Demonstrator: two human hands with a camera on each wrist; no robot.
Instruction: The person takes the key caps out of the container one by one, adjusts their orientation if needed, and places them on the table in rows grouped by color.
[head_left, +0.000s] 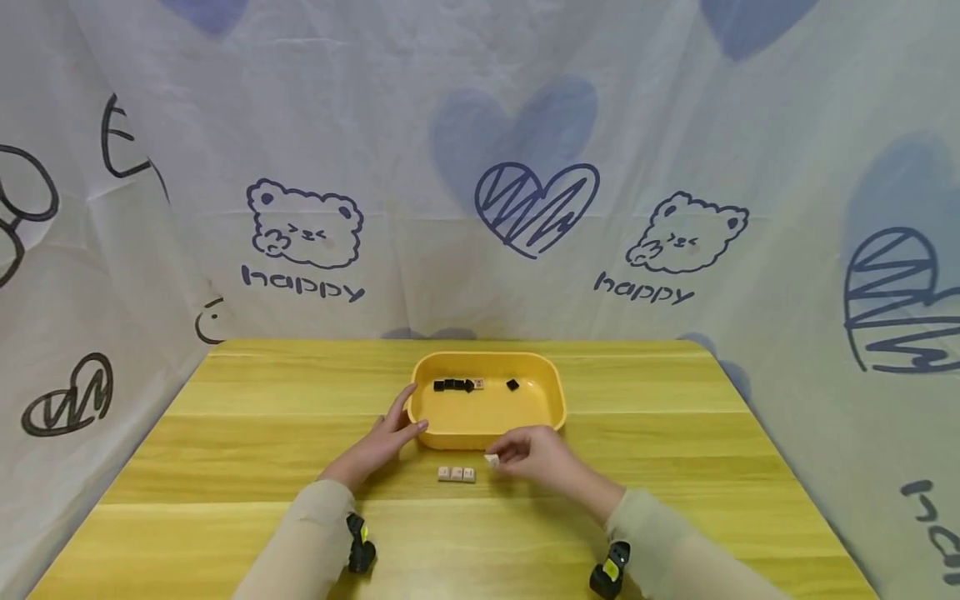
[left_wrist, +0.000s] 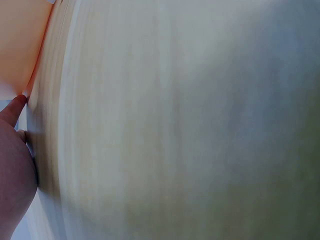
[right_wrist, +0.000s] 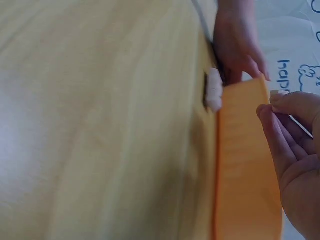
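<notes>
My right hand [head_left: 546, 458] pinches a white keycap [head_left: 492, 460] between thumb and fingertips, just in front of the yellow tray [head_left: 487, 441]. In the right wrist view the held keycap [right_wrist: 276, 93] peeks out at the fingertips, largely covered by them. To its left, a short row of three white keycaps [head_left: 457, 474] stands side by side on the table. My left hand [head_left: 377, 443] touches the tray's left end, its extended fingers on the side and the thumb at the front corner. Several black keycaps [head_left: 453, 385] lie in the tray, beside a white one with a reddish mark [head_left: 478, 384].
A single black keycap [head_left: 513, 385] lies apart, further right in the tray. The wood-grain table [head_left: 645, 467] extends around it, up to a white cloth [head_left: 420, 250] printed with bears and hearts at the back and sides.
</notes>
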